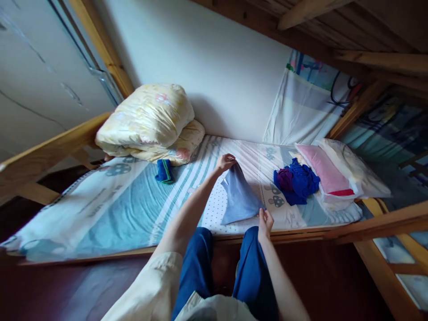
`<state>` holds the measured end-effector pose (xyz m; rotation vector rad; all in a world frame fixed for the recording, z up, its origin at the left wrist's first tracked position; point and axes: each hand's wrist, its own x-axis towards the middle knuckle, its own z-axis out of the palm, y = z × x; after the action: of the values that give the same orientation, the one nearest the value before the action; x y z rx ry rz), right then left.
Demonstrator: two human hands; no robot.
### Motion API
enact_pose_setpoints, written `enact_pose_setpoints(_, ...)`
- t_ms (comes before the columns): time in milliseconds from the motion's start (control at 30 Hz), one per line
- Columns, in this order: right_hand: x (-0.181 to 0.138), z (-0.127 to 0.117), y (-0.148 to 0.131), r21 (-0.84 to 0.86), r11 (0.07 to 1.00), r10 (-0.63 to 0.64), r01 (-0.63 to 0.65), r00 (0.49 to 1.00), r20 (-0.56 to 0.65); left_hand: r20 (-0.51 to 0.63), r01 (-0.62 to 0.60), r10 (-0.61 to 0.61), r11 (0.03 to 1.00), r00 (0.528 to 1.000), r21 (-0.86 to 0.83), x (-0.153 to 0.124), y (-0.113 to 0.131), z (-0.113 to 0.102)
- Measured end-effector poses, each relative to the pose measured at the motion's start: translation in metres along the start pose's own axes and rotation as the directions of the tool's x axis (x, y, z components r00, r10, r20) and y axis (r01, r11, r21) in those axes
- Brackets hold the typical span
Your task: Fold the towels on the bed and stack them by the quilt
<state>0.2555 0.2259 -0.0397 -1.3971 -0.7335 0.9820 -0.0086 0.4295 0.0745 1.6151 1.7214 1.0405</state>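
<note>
A grey-blue garment (pixel 242 198) with a small white label is stretched between my hands over the bed; its exact kind is unclear. My left hand (pixel 226 162) pinches its upper end and lifts it off the sheet. At the near right corner, my right hand (pixel 265 221) grips the edge between thumb and fingers. The lower part of the cloth rests on the dotted area of the patterned sheet (pixel 123 209). To the right lies a crumpled pile of blue clothes (pixel 302 178) with a purple piece (pixel 285 179) on it. A folded dark blue cloth with green trim (pixel 164 171) sits to the left.
A bulky yellow floral quilt (pixel 147 118) is heaped at the bed's left end. Pink bedding (pixel 326 169) in clear plastic lies at the right end. The upper bunk's wooden beam (pixel 267 33) hangs overhead, and a wooden rail (pixel 384 223) runs along the right front.
</note>
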Motion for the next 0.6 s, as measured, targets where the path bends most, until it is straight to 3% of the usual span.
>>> enact_pose_setpoints(133, 0.028, -0.019, -0.058, 0.043, 0.984, -0.171, 0.171, 0.985, -0.012, -0.1, -0.037, 0.005, 0.947, 0.995, -0.32, -0.019, 0.017, -0.039)
enact_pose_setpoints(267, 0.053, -0.029, -0.11, 0.017, 0.949, -0.315, 0.315, 0.947, 0.06, -0.102, -0.078, 0.029, 0.85, 0.994, -0.521, -0.046, 0.032, -0.07)
enact_pose_setpoints(367, 0.071, -0.028, -0.142, 0.007, 0.921, -0.387, 0.39, 0.911, 0.14, -0.108, -0.098, 0.045, 0.822, 0.993, -0.561, -0.071, 0.043, -0.091)
enact_pose_setpoints(600, 0.089, -0.017, -0.187, 0.023, 0.898, -0.431, 0.44, 0.866, 0.254, -0.11, 0.001, -0.058, 0.886, 0.992, -0.464, -0.123, 0.056, -0.135)
